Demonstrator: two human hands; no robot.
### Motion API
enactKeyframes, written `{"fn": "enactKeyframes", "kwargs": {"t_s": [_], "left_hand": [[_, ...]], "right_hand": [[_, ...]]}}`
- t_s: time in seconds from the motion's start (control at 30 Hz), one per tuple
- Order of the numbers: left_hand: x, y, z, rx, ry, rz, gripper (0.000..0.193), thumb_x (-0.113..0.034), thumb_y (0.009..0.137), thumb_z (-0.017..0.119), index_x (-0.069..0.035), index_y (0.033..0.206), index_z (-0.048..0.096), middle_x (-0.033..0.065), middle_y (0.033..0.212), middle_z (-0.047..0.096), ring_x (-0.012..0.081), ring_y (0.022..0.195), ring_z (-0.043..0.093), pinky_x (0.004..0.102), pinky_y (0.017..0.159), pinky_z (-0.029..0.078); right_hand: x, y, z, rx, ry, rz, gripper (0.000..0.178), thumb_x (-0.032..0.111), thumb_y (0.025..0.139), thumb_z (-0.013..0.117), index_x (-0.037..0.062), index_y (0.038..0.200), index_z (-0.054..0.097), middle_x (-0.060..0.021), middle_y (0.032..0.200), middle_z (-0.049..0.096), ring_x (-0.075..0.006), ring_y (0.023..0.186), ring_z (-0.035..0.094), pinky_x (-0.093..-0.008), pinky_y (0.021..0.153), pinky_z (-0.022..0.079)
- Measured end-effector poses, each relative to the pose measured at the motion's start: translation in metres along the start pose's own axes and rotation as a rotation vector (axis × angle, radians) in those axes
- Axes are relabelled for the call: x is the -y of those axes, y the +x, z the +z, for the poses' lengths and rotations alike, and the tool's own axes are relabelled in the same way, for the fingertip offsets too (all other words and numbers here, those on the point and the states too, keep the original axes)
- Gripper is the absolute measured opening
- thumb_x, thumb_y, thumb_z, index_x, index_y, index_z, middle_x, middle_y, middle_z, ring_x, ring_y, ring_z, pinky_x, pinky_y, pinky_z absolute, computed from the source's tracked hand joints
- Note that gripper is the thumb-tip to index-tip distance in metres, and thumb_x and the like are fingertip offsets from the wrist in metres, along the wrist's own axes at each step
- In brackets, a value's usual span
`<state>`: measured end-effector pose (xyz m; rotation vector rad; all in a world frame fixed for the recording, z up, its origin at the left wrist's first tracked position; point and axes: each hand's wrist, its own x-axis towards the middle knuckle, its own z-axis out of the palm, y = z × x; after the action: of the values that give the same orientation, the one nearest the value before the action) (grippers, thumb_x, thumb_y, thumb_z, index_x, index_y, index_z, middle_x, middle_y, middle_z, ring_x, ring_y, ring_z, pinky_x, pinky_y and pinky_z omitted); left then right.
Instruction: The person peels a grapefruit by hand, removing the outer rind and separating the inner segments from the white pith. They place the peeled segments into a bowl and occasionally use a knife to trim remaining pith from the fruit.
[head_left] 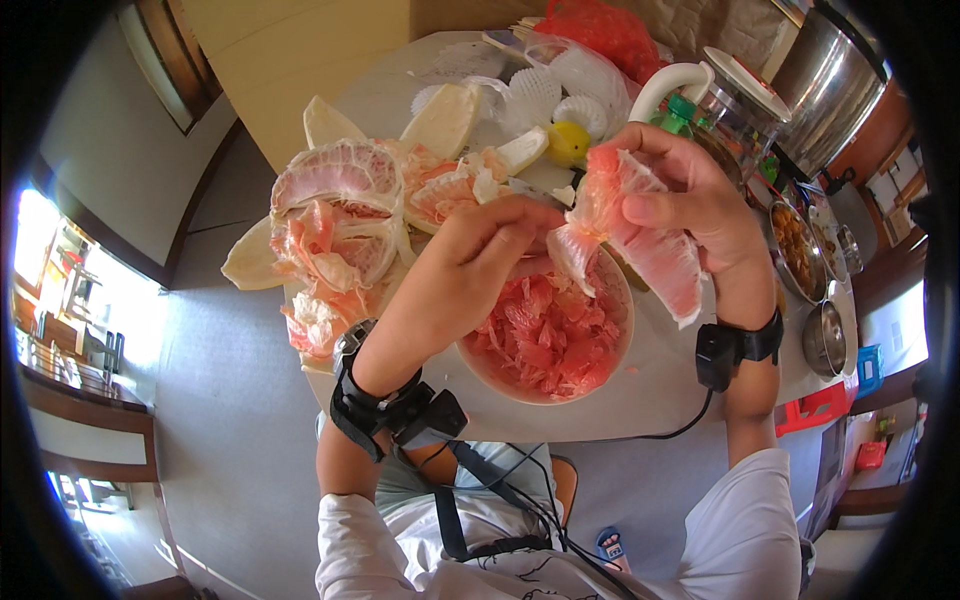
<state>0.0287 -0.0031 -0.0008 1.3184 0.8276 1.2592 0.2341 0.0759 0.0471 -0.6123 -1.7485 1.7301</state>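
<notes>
A pink pomelo segment [655, 255] with its membrane partly peeled back is held up over the bowl. My right hand [695, 200] is closed around it from the right, thumb pressed on the flesh. From the left, my left hand [490, 245] pinches the loose membrane at the segment's edge. Below them stands a bowl [545, 398] filled with peeled pink pomelo flesh [545, 335]. Left of the bowl, an opened pomelo [340, 180] rests among thick pale rind pieces [440, 120] and torn membranes [325, 270].
White foam netting [535, 95], a red mesh bag [610, 35] and a yellow round object [568, 143] lie at the back. On the right are a green-capped bottle [680, 112], a large steel pot [830, 85], a dish of food [795, 250] and a metal bowl [824, 338].
</notes>
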Motion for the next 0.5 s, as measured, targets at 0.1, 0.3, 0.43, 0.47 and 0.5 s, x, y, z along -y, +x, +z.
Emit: {"fn": "enactKeyframes", "kwargs": {"t_s": [0.1, 0.3, 0.43, 0.47, 0.5], "left_hand": [[0.000, 0.001, 0.000, 0.087, -0.028, 0.067, 0.027, -0.021, 0.096, 0.050, 0.005, 0.101, 0.055, 0.0060, 0.085, 0.062, 0.0110, 0.080, 0.058, 0.0245, 0.071, 0.046], [0.005, 0.005, -0.007, 0.086, 0.014, 0.109, 0.017, -0.012, 0.093, 0.054, 0.003, 0.101, 0.056, 0.0042, 0.090, 0.063, 0.0088, 0.081, 0.057, 0.0223, 0.074, 0.046], [0.008, 0.006, -0.006, 0.022, -0.165, 0.167, 0.015, -0.012, 0.093, 0.055, 0.002, 0.099, 0.057, 0.0033, 0.088, 0.063, 0.0074, 0.080, 0.057, 0.0221, 0.072, 0.046], [0.008, 0.006, -0.006, 0.031, -0.179, 0.189, 0.015, -0.012, 0.093, 0.055, 0.002, 0.099, 0.057, 0.0035, 0.088, 0.063, 0.0076, 0.080, 0.057, 0.0221, 0.073, 0.046], [0.009, 0.006, -0.005, 0.032, -0.195, 0.209, 0.015, -0.012, 0.093, 0.054, 0.002, 0.099, 0.057, 0.0038, 0.089, 0.063, 0.0078, 0.081, 0.057, 0.0221, 0.073, 0.046]], "right_hand": [[-0.007, 0.004, 0.008, -0.005, 0.012, -0.010, 0.047, 0.014, 0.075, 0.074, -0.0018, 0.115, 0.054, -0.0062, 0.099, 0.061, -0.0120, 0.087, 0.060, -0.0253, 0.078, 0.049], [-0.014, 0.007, 0.022, -0.141, -0.210, -0.204, 0.055, 0.018, 0.078, 0.074, -0.0017, 0.124, 0.051, -0.0076, 0.105, 0.061, -0.0127, 0.094, 0.058, -0.0253, 0.081, 0.048], [-0.021, 0.007, 0.030, -0.087, -0.303, -0.268, 0.064, 0.018, 0.077, 0.075, -0.0011, 0.130, 0.045, -0.0085, 0.110, 0.060, -0.0140, 0.099, 0.057, -0.0267, 0.084, 0.048], [-0.024, 0.007, 0.032, -0.065, -0.328, -0.299, 0.066, 0.018, 0.076, 0.076, -0.0009, 0.131, 0.043, -0.0086, 0.111, 0.059, -0.0142, 0.100, 0.057, -0.0271, 0.085, 0.048], [-0.026, 0.007, 0.033, -0.046, -0.373, -0.319, 0.069, 0.017, 0.075, 0.076, -0.0007, 0.133, 0.041, -0.0086, 0.112, 0.059, -0.0144, 0.100, 0.057, -0.0275, 0.085, 0.047]]}}
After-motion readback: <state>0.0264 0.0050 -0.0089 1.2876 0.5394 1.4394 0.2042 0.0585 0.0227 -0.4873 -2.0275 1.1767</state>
